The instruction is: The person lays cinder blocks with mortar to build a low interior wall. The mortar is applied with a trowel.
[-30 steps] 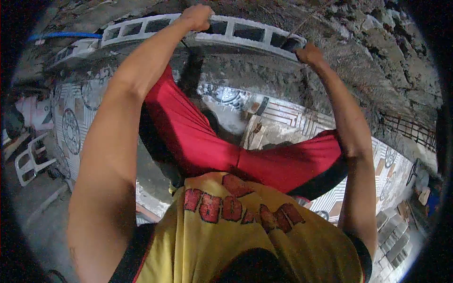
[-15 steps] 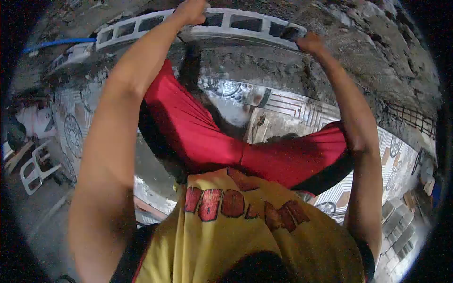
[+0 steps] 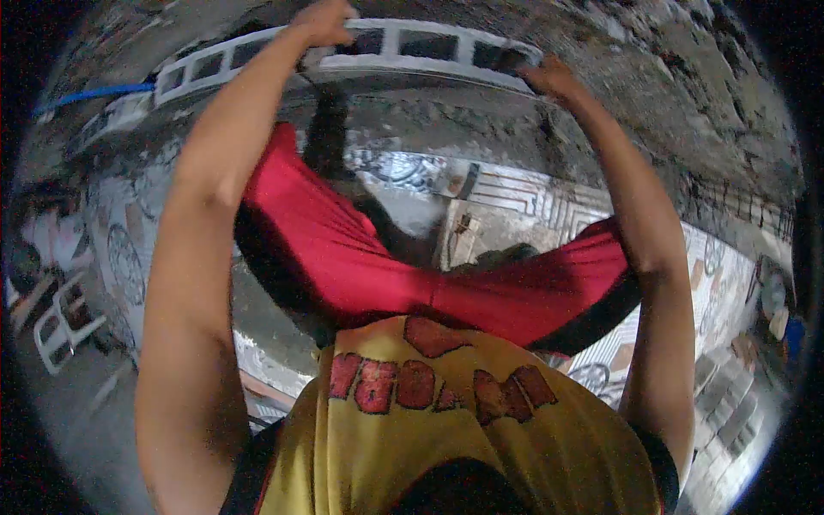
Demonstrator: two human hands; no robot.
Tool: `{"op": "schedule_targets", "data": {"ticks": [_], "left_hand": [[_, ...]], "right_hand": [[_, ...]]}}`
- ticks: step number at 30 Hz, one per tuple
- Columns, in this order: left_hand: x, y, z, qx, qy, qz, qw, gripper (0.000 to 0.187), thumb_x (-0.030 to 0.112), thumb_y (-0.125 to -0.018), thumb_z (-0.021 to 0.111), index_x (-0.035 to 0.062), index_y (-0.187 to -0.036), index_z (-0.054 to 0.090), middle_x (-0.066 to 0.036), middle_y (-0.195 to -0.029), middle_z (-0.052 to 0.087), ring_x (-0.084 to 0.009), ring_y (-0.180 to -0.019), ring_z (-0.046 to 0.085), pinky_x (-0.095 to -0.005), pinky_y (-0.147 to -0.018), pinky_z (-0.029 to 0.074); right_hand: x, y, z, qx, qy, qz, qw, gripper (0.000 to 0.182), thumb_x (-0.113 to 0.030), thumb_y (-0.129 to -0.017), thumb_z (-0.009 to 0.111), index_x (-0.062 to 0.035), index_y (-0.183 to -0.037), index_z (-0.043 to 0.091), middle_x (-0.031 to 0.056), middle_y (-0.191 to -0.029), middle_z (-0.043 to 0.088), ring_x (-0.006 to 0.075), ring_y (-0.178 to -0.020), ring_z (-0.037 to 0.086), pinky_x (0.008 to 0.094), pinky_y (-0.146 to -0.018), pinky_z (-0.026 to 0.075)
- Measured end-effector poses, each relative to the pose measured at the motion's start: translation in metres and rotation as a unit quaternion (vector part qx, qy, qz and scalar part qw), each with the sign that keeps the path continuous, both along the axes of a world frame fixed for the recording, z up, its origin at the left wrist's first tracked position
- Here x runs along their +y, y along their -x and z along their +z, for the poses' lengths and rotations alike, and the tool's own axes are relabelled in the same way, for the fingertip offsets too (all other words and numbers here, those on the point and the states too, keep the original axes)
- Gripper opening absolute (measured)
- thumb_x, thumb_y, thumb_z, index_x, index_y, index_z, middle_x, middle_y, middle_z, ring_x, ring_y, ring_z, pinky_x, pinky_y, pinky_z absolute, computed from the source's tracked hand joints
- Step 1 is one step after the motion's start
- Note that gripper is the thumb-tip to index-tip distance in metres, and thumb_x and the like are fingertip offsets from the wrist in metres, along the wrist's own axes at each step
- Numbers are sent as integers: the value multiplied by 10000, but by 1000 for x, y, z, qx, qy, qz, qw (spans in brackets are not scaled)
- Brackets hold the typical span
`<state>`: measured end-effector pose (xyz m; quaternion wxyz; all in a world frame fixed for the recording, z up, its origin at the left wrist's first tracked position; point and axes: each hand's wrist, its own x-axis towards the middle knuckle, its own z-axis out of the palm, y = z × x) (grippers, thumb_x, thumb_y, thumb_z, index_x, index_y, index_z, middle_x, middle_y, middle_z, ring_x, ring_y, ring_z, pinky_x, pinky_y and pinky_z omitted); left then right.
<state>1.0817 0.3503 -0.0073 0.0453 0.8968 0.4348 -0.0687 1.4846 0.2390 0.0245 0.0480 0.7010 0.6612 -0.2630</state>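
Note:
A pale hollow block [image 3: 429, 62] with several openings lies across the top of the view, between my two hands. My left hand [image 3: 329, 23] is closed at its left end, fingers curled over the top edge. At the right end my right hand [image 3: 552, 77] grips the block's corner, with the fingertips partly hidden. Another hollow block [image 3: 190, 79] continues the row to the left, beyond my left hand. Both arms are stretched forward over my spread knees.
Rough rubble or soil [image 3: 652, 77] rises behind the row. Patterned tiles [image 3: 524, 190] and a flat board [image 3: 489, 227] lie below. A blue pipe [image 3: 103, 93] and white plastic chair [image 3: 69, 322] are at left; stacked grey blocks [image 3: 730, 412] stand at lower right.
Both hands and the row of blocks have shifted slightly left in the view, along with the surroundings. My hands keep their grip on the block.

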Motion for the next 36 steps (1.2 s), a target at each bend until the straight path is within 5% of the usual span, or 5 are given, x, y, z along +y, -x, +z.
{"op": "schedule_targets", "data": {"ticks": [10,15,21,28,36], "left_hand": [[-9,-4,6,-45,40,53,997,408,205,-643,714,81,-1023,629,-176,-971,630,-315,-970,581,-399,-837,454],[-3,-7,12,-8,137,53,989,389,179,-647,686,77,-1017,621,-189,-923,641,-323,-914,607,-406,-807,468],[-9,-9,21,12,118,87,989,402,215,-657,693,57,-1016,608,-198,-960,631,-335,-911,604,-407,-790,467],[5,2,11,21,151,91,984,482,302,-662,710,14,-1028,584,-210,-1046,590,-340,-994,565,-415,-841,447],[9,8,5,43,130,46,989,574,359,-660,712,36,-1108,554,-213,-1129,553,-351,-1067,520,-404,-895,422]], "right_hand": [[5,-7,-39,-12,-58,-99,993,647,-530,-702,576,29,-1027,608,259,-1084,572,373,-1035,549,426,-858,444],[30,-18,-76,-366,96,406,832,248,-179,-915,442,-56,-1112,528,181,-1328,393,266,-1130,480,438,-886,417],[5,-12,-23,64,72,-51,994,294,-276,-909,470,-48,-1075,551,138,-1094,534,265,-902,550,439,-833,441],[44,-33,-65,-169,113,311,928,447,-375,-923,418,-8,-1162,506,146,-1173,506,257,-1003,521,435,-829,447],[0,-2,-5,-47,32,69,996,533,-443,-849,460,18,-1102,549,196,-1129,530,309,-994,532,430,-837,449]]}}
